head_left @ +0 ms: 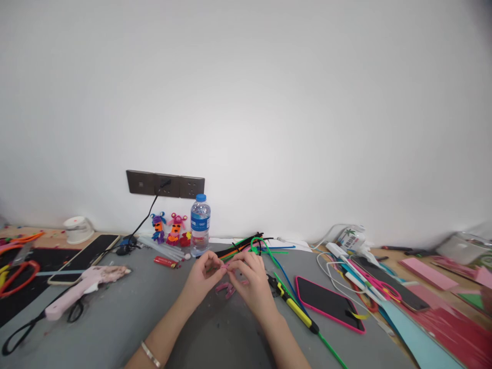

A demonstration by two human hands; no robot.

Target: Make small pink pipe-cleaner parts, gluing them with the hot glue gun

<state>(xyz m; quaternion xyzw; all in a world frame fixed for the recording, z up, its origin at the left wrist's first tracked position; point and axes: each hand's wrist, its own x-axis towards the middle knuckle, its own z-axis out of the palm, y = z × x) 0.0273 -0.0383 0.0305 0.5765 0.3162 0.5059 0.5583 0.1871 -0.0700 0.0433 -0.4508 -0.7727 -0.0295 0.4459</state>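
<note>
My left hand [205,272] and my right hand [250,275] meet above the grey mat, fingertips pinched together on one small pink piece [225,266]. It looks like pipe cleaner, though the fingers cover most of it. Just under my hands, several pink bent pieces [227,291] lie on the mat. Behind them is a bundle of black, orange and green pipe cleaners [246,245]. To the right of my right hand lies a yellow-and-black handled tool [295,307], its head partly hidden behind the hand.
At the left are a pink glue gun [77,294], orange-handled scissors [23,277] and a phone [86,256]. A water bottle [200,225] stands by two pipe-cleaner figures [176,229]. Rightward lie a pink-cased phone [328,302], pink scissors [378,284] and coloured sheets [453,323].
</note>
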